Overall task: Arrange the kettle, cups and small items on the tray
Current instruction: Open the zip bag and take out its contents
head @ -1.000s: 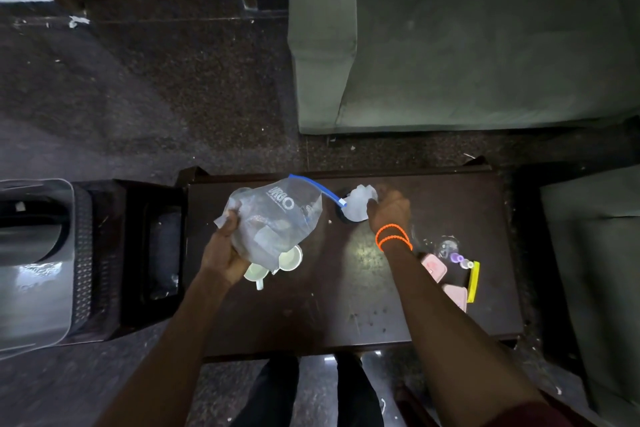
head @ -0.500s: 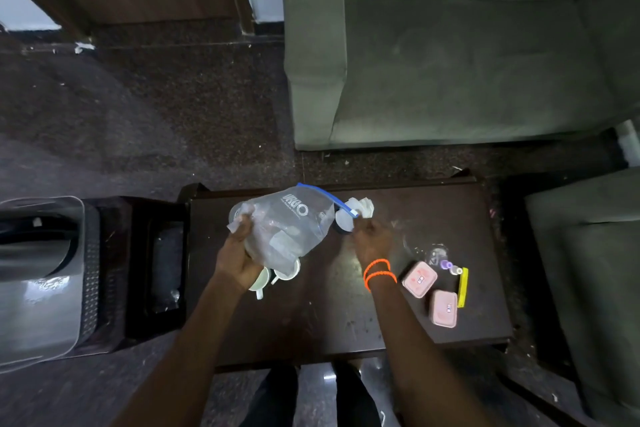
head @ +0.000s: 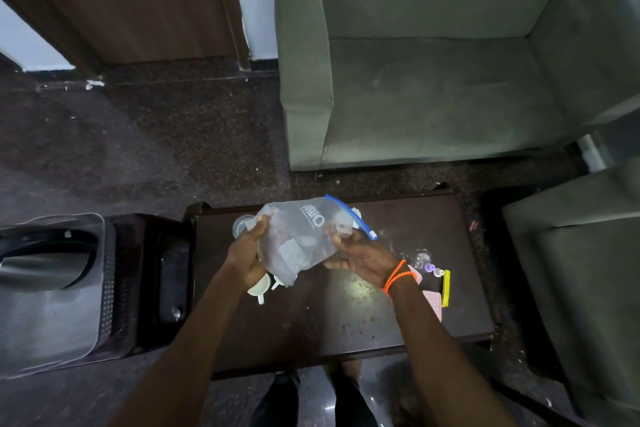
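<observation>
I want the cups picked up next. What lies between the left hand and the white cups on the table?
The clear plastic zip bag, held in both hands, hangs over the white cups, which sit just under the left hand.

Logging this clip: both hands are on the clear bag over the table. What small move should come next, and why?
Probably the right hand reaches in through the blue zip edge for an item: the left hand grips the plastic bag, which looks to hold things, above the white cups.
</observation>
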